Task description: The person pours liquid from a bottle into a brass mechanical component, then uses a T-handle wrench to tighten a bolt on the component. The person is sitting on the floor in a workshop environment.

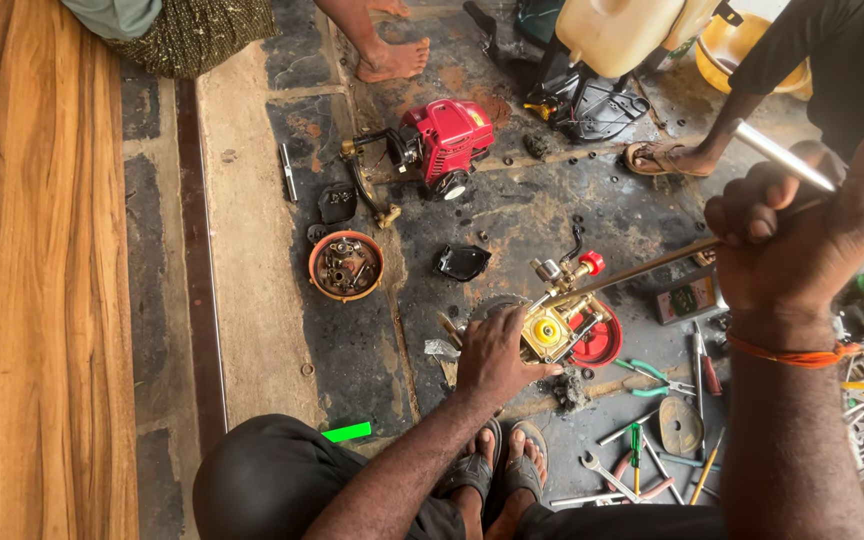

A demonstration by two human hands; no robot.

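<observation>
Brass pump assembly [555, 325] | centre floor | left hand [493, 357] clasps its near side | right hand [802, 240] fisted around long metal rod [652, 265] | red engine [447, 140] far

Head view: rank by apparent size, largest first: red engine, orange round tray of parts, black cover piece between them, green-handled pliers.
1. red engine
2. orange round tray, slightly smaller
3. and 4. green-handled pliers and black cover piece: too close to rank; pliers longer, cover bulkier.

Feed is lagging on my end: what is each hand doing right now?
Left hand: pressed down on the brass pump assembly, fingers curled around its side.
Right hand: fist closed on a long metal rod reaching the pump.
</observation>
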